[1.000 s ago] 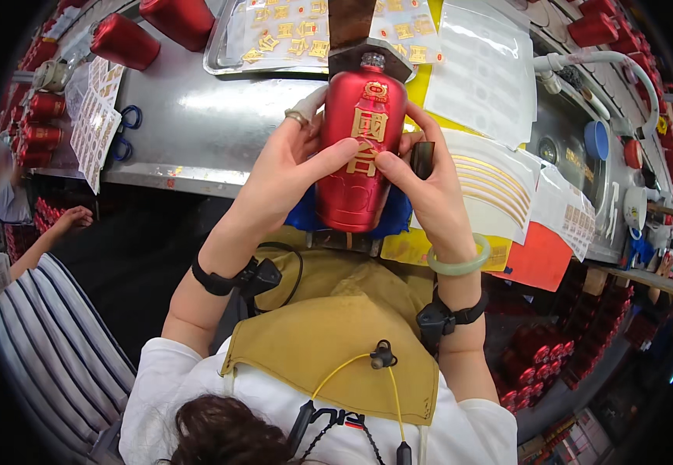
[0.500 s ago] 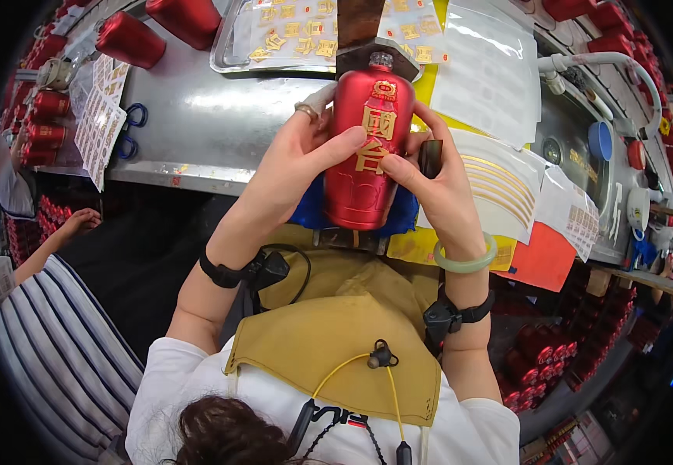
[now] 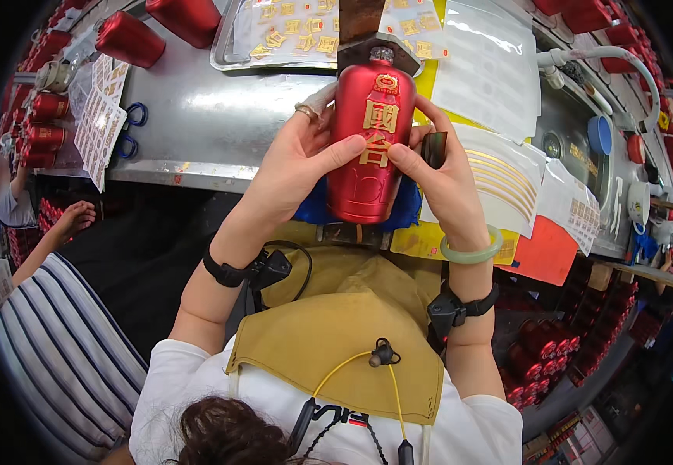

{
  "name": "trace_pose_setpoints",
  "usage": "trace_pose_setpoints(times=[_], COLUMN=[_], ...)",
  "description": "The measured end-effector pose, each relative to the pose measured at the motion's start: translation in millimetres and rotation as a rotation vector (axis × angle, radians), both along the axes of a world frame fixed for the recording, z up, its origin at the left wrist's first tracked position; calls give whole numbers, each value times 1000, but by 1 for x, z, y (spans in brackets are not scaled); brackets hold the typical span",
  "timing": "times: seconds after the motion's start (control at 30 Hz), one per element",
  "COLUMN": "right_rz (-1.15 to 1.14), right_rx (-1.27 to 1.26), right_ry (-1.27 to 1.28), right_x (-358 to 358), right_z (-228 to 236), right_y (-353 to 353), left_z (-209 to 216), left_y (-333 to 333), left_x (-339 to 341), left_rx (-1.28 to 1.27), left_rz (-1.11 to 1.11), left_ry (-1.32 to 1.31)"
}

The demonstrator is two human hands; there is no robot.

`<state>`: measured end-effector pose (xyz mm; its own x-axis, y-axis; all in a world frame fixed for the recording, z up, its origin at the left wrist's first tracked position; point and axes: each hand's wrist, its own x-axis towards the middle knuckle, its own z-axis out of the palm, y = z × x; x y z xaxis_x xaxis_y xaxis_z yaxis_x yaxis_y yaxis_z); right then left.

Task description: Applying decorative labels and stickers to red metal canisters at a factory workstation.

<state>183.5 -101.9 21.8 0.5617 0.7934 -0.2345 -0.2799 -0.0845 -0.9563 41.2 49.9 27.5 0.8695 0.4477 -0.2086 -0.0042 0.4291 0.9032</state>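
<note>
A red bottle (image 3: pixel 358 190) with a clear stopper-like top and raised gold characters (image 3: pixel 381 116) on its front lies between my hands, its neck pointing away from me. My left hand (image 3: pixel 297 155) grips its left side, the thumb pressing beside the lower gold character. From the right, my right hand (image 3: pixel 446 182) holds the bottle too, thumb at that character's other edge. A small dark, glossy flat piece (image 3: pixel 435 149) is tucked among the right fingers; its kind is unclear. Blue cloth (image 3: pixel 407 208) shows under the bottle.
Beyond the bottle, a metal tray (image 3: pixel 224 58) holds sheets of gold stickers. White backing sheets (image 3: pixel 487 70) and gold-striped paper (image 3: pixel 499 182) lie to the right, near a sink with a white faucet (image 3: pixel 600 58). Red bottles (image 3: pixel 131 40) stand at upper left; blue-handled scissors (image 3: pixel 129 132) lie below.
The bottle has shifted slightly away from me, with both hands still around it. My right thumb has moved a little to the right, showing more of the lower character.
</note>
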Motion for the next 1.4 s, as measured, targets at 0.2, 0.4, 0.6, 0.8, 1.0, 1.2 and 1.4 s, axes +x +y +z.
trace_pose_setpoints(times=[0.2, 0.4, 0.6, 0.8, 1.0, 1.2, 1.4], right_rz=[6, 3, -22, 19, -171, 220, 178], right_rx=[10, -37, -26, -93, 76, 98, 97], right_ry=[-4, 20, -39, -30, -920, -1374, -1341], right_x=[-2, 3, -1, 11, 36, 44, 43], right_z=[-1, 9, 4, 12, 38, 71, 67], right_y=[-2, 0, 3, 3, 18, 41, 45], left_z=[2, 10, 9, 4, 8, 5, 3], left_y=[-2, -3, -10, -9, -13, -13, -2], left_x=[0, 8, 16, 17, 18, 18, 5], left_rx=[31, 0, 80, 94, 148, 139, -210], left_rz=[-3, 39, 97, 125, 116, 116, 142], left_ry=[15, 41, 82, 61, 50, -6, 41])
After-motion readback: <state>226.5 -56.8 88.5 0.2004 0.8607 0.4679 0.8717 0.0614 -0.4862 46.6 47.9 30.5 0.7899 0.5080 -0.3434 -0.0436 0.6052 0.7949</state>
